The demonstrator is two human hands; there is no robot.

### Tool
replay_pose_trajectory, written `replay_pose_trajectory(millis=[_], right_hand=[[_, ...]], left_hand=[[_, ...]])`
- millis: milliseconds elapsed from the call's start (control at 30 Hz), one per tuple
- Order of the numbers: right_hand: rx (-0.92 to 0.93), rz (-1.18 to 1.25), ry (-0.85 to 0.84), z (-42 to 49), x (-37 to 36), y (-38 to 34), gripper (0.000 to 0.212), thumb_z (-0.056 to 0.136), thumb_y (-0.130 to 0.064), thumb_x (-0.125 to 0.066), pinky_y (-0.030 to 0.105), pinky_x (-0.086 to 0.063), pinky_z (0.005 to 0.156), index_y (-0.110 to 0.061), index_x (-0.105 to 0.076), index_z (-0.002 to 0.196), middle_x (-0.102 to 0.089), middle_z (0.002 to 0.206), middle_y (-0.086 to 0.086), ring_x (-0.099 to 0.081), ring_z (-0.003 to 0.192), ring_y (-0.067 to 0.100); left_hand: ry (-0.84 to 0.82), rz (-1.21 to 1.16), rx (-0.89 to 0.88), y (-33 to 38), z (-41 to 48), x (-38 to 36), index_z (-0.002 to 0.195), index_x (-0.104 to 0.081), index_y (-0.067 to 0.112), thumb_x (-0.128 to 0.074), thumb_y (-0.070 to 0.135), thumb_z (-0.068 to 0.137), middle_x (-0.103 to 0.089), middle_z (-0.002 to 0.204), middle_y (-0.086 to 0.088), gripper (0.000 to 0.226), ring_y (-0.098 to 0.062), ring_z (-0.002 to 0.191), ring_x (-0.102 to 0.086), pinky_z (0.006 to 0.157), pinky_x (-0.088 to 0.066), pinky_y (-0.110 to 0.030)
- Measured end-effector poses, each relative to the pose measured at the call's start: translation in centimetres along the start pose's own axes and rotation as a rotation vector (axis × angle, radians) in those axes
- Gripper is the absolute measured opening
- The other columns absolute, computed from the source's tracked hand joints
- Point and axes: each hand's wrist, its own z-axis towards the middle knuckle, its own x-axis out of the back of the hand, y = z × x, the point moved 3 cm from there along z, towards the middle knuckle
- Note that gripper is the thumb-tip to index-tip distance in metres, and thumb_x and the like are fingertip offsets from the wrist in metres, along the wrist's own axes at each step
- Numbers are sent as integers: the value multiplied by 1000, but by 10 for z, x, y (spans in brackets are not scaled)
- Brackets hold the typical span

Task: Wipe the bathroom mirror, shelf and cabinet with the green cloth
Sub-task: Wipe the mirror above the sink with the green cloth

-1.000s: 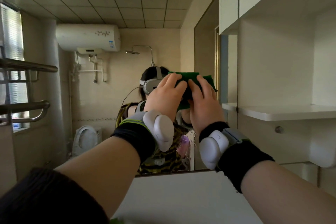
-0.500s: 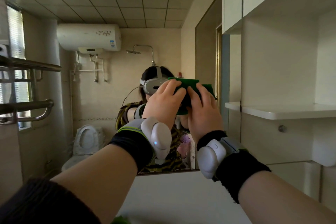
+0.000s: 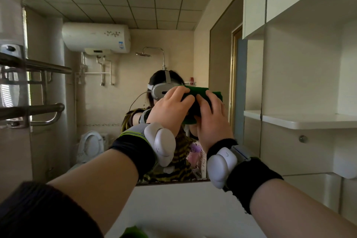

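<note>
Both hands hold the green cloth (image 3: 200, 92). The left hand (image 3: 170, 111) curls its fingers over the cloth's upper face from the left, and the right hand (image 3: 211, 121) does the same from the right. The thumbs are hidden behind or beneath it. The cloth is folded into a thick pad and raised in front of the mirror (image 3: 116, 106), close to the mirror's right edge and roughly midway up. The hands cover the contact, so I cannot tell whether it is touching the glass.

Just beyond that right edge stands the white cabinet (image 3: 253, 2). Its shelf (image 3: 301, 120) juts out a little lower than the cloth, with a knobbed drawer front (image 3: 286, 147) beneath it.

The step in hand looks like the mirror wipe, with shelf and cabinet yet to come. To do it well:
- Keep the pad flat, so its whole face meets the glass rather than one folded ridge.
- Press evenly with both palms.
- Work in overlapping passes from the top corner down to the lower edge, so streaks are carried off rather than spread.
- Near the right edge, ease up so knuckles do not knock the cabinet side.
</note>
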Motion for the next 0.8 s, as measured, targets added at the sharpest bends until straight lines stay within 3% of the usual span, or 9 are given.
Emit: replay_pose_trajectory(millis=[333, 600, 800], right_hand=[[65, -3, -38, 27, -3, -25, 77, 85, -10, -58, 36, -26, 108, -25, -15, 147, -11, 154, 4, -9, 139, 26], [48, 7, 1, 18, -7, -31, 69, 87, -11, -56, 28, -16, 103, -21, -23, 146, -19, 152, 9, -15, 137, 27], [51, 27, 21, 1, -15, -43, 63, 88, -11, -56, 37, -30, 105, -19, -29, 144, -27, 149, 11, -24, 134, 30]], left_hand=[[67, 17, 92, -24, 4, 18, 120, -53, 10, -57, 8, 88, -42, 135, -6, 32, -22, 128, -35, 77, -48, -35], [71, 25, 69, -27, -3, 17, 120, -53, 10, -57, 9, 89, -42, 135, -7, 32, -23, 128, -35, 79, -48, -32], [64, 25, 51, -35, -23, 15, 112, -58, 6, -65, 4, 81, -49, 128, -12, 32, -30, 123, -43, 76, -53, -39]])
